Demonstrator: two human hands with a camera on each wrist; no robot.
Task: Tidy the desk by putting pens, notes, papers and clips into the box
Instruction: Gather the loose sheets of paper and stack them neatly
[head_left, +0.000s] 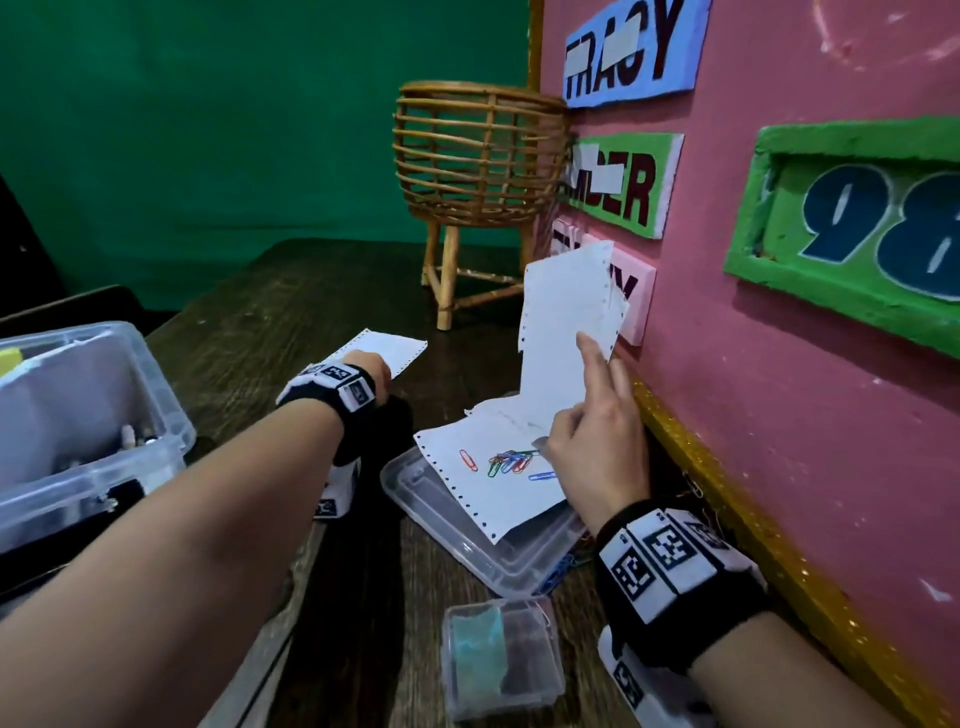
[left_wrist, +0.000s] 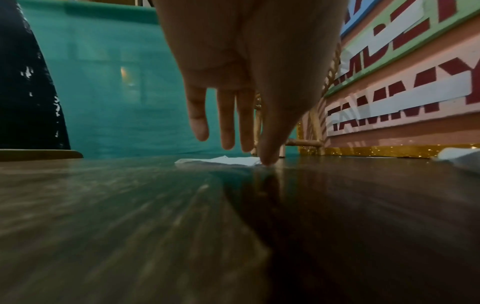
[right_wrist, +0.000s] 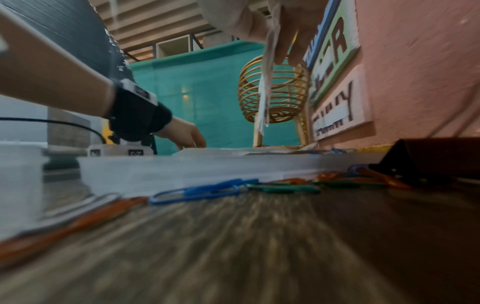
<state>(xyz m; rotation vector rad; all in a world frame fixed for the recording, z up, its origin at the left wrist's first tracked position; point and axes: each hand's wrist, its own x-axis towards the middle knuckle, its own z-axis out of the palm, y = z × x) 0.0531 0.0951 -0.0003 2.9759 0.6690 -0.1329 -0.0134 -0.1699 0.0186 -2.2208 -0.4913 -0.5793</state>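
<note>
My right hand (head_left: 587, 400) pinches a few white perforated sheets (head_left: 566, 312) and holds them upright against the pink board; the right wrist view shows those sheets (right_wrist: 267, 86) hanging edge-on from the right hand (right_wrist: 280, 51). Below it another sheet (head_left: 483, 493) lies on a clear lid (head_left: 467, 545), with coloured paper clips (head_left: 509, 461) on top. My left hand (head_left: 376, 371) reaches forward with straight fingers (left_wrist: 226, 127), one tip touching the near edge of a flat white paper (head_left: 387, 348) (left_wrist: 223, 160). At the left stands the clear box (head_left: 130, 415), holding pens.
A wicker basket stand (head_left: 478, 156) stands at the back beside the pink board (head_left: 779, 415). A small clear case (head_left: 501, 660) sits near the front. More clips (right_wrist: 197, 191) lie on the wooden desk by the lid, near a dark wedge-shaped object (right_wrist: 428, 158).
</note>
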